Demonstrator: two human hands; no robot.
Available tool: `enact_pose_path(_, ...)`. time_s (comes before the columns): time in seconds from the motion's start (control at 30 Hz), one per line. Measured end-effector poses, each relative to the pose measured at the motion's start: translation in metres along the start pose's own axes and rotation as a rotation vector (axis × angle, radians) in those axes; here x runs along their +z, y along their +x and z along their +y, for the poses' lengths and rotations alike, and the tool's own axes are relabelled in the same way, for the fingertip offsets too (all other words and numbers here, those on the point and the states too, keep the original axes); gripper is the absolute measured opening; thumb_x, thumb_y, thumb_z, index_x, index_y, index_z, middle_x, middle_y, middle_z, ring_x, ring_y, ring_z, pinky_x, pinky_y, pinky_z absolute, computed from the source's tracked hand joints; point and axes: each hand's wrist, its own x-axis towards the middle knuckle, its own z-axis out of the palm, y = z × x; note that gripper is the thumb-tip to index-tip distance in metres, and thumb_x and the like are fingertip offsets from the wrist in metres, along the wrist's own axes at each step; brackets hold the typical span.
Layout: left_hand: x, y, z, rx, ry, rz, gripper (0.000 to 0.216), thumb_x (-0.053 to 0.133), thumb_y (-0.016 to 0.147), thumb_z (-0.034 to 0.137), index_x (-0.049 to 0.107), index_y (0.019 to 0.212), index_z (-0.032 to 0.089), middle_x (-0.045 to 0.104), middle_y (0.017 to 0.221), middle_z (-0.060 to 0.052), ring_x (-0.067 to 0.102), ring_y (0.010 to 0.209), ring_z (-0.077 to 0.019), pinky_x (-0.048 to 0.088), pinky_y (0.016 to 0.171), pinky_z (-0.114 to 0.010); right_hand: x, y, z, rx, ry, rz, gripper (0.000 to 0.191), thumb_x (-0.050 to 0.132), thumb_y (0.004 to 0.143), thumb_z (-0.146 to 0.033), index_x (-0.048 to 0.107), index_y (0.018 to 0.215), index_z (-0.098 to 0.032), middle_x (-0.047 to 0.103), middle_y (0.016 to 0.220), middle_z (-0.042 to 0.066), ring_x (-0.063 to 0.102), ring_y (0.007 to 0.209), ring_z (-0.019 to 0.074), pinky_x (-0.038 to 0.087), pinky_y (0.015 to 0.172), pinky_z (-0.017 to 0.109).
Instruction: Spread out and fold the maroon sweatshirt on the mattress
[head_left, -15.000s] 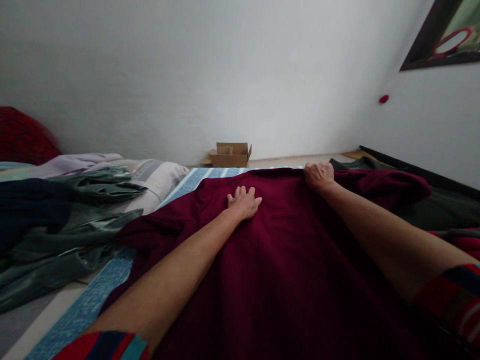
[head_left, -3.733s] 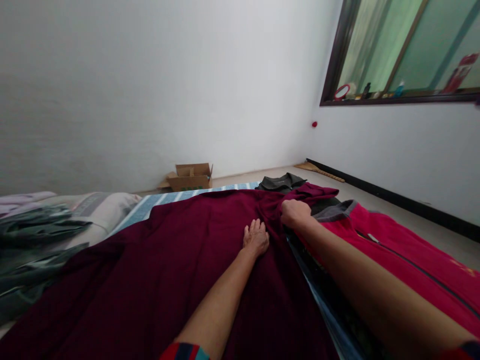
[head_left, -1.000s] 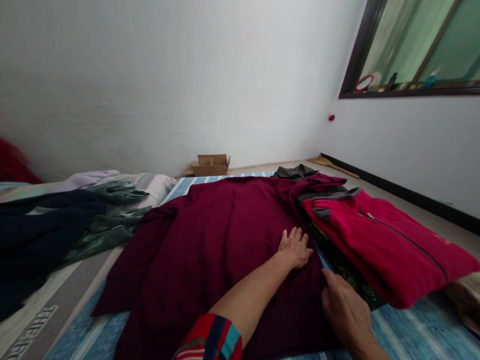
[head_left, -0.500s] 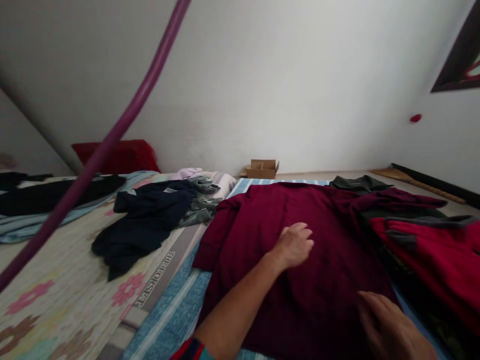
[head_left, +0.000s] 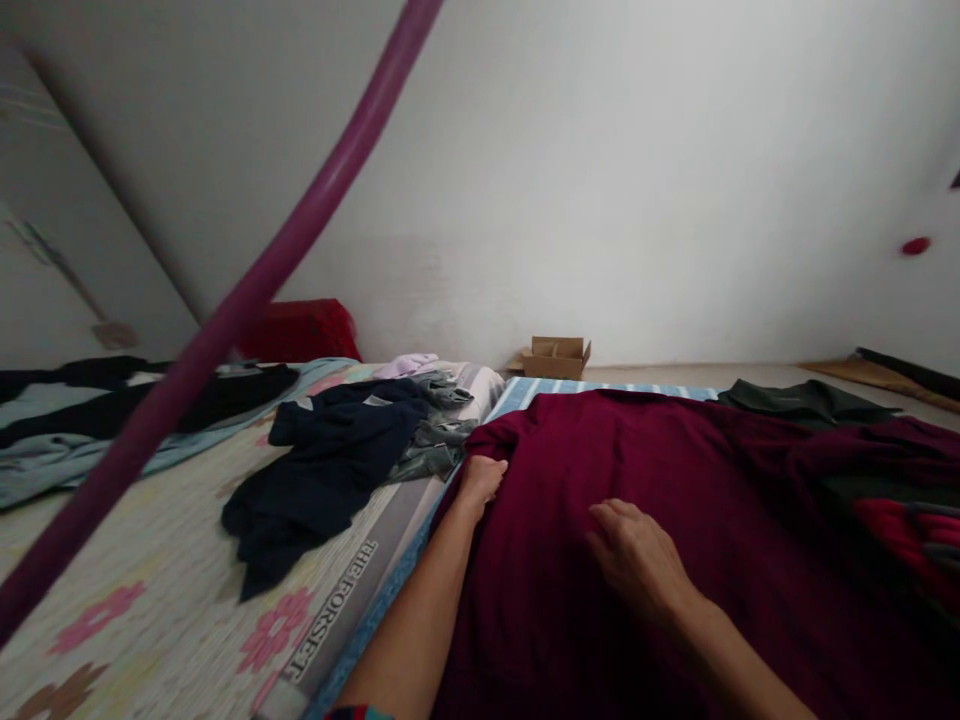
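Maroon, plain cloth, long-sleeved garment [head_left: 724, 540] lies spread front and centre, reaching toward the right, on a blue-and-white striped cloth cover [head_left: 525, 392]. Left hand [head_left: 482, 480] is at the garment's left side, just below the bunched sleeve, touching the fabric; fingers curl down and in, tips hidden, so cannot tell whether cloth is pinched. Right hand [head_left: 637, 545] is over the middle of the garment, a bit blurred; fingers loosely extended, slightly bent, close together, nothing seen in its hold. Cannot tell if its fingertips touch the cloth.

Right side: dark green collared garment [head_left: 806, 400] shows past the maroon garment's far edge, its lower part covered; red fabric garment with grey trim [head_left: 904, 530] just beside, cut by the frame edge.

Left side: cream floral bed sheet with a grey lettered border [head_left: 172, 590]. On it, a crumpled navy cloth garment [head_left: 322, 470], touching rumpled grey-green clothing [head_left: 431, 450]; lilac folded cloth [head_left: 407, 366] behind. Farther left, black clothing [head_left: 232, 397] over pale blue cloth [head_left: 45, 465].

Back: red patterned block-shaped item [head_left: 304, 332]; open brown cardboard box [head_left: 556, 357] near the white wall [head_left: 637, 180]. Curved purple tube [head_left: 277, 265] crosses the view at upper left, close to the camera.
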Motion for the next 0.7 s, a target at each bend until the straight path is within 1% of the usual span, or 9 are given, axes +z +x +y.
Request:
enact_pose_path(0.07, 0.006, 0.014, -0.002, -0.002, -0.036, -0.027, 0.028, 0.055, 0.074, 0.034, 0.051, 0.054, 0.015, 0.047, 0.044, 0.003, 0.043, 0.041, -0.0087, 0.03, 0.042, -0.02, 0.02, 0.015, 0.003, -0.045, 0.021, -0.016, 0.034, 0.043, 0.086, -0.031, 0.057, 0.114, -0.018, 0.057, 0.119, 0.01, 0.052, 0.109, 0.0229, 0.039, 0.09, 0.035)
enact_pose_path(0.13, 0.01, 0.026, -0.004, 0.002, -0.054, -0.052, 0.03, 0.058, 0.072, 0.035, 0.049, 0.051, 0.015, 0.044, 0.042, 0.005, 0.039, 0.038, -0.0077, 0.027, 0.04, -0.02, 0.041, 0.021, 0.008, -0.055, 0.033, -0.024, 0.045, 0.043, 0.087, -0.038, 0.051, 0.125, -0.015, 0.05, 0.13, 0.013, 0.043, 0.121, 0.0259, 0.033, 0.098, 0.042)
enact_pose_path(0.23, 0.015, 0.039, -0.009, 0.011, -0.058, -0.077, 0.027, 0.062, 0.067, 0.032, 0.05, 0.05, 0.015, 0.045, 0.042, 0.005, 0.039, 0.039, -0.008, 0.028, 0.04, -0.021, 0.066, 0.02, 0.016, -0.047, 0.039, -0.04, 0.056, 0.039, 0.088, -0.049, 0.047, 0.13, -0.013, 0.043, 0.137, 0.014, 0.035, 0.128, 0.0276, 0.027, 0.104, 0.047)
enact_pose_path(0.3, 0.019, 0.045, -0.012, 0.021, -0.041, -0.069, 0.019, 0.062, 0.064, 0.026, 0.054, 0.052, 0.014, 0.049, 0.045, 0.004, 0.042, 0.041, -0.0086, 0.03, 0.042, -0.021, 0.074, 0.017, 0.019, -0.05, 0.041, -0.049, 0.059, 0.036, 0.088, -0.054, 0.047, 0.131, -0.014, 0.04, 0.139, 0.013, 0.032, 0.13, 0.0276, 0.025, 0.105, 0.047)
enact_pose_path(0.43, 0.023, 0.051, -0.018, 0.051, 0.05, 0.028, 0.007, 0.06, 0.06, 0.016, 0.056, 0.055, 0.015, 0.052, 0.049, 0.004, 0.045, 0.045, -0.0093, 0.032, 0.045, -0.021, 0.076, 0.015, 0.02, -0.047, 0.058, -0.049, 0.06, 0.035, 0.088, -0.056, 0.049, 0.13, -0.016, 0.04, 0.139, 0.011, 0.031, 0.131, 0.027, 0.024, 0.106, 0.047)
enact_pose_path(0.57, 0.022, 0.053, -0.019, 0.099, 0.188, 0.129, 0.008, 0.061, 0.057, 0.015, 0.054, 0.053, 0.017, 0.053, 0.05, 0.003, 0.05, 0.052, -0.0122, 0.033, 0.049, -0.022, 0.072, 0.017, 0.02, -0.032, 0.093, -0.042, 0.059, 0.033, 0.088, -0.056, 0.051, 0.128, -0.017, 0.042, 0.138, 0.011, 0.032, 0.13, 0.0261, 0.025, 0.106, 0.046)
enact_pose_path(0.7, 0.019, 0.048, -0.015, 0.169, 0.324, 0.182, 0.008, 0.057, 0.059, 0.014, 0.054, 0.054, 0.018, 0.057, 0.056, 0.0, 0.054, 0.062, -0.0162, 0.035, 0.057, -0.025, 0.07, 0.019, 0.021, -0.021, 0.122, -0.055, 0.059, 0.032, 0.089, -0.056, 0.052, 0.127, -0.016, 0.042, 0.138, 0.01, 0.033, 0.13, 0.0261, 0.026, 0.106, 0.045)
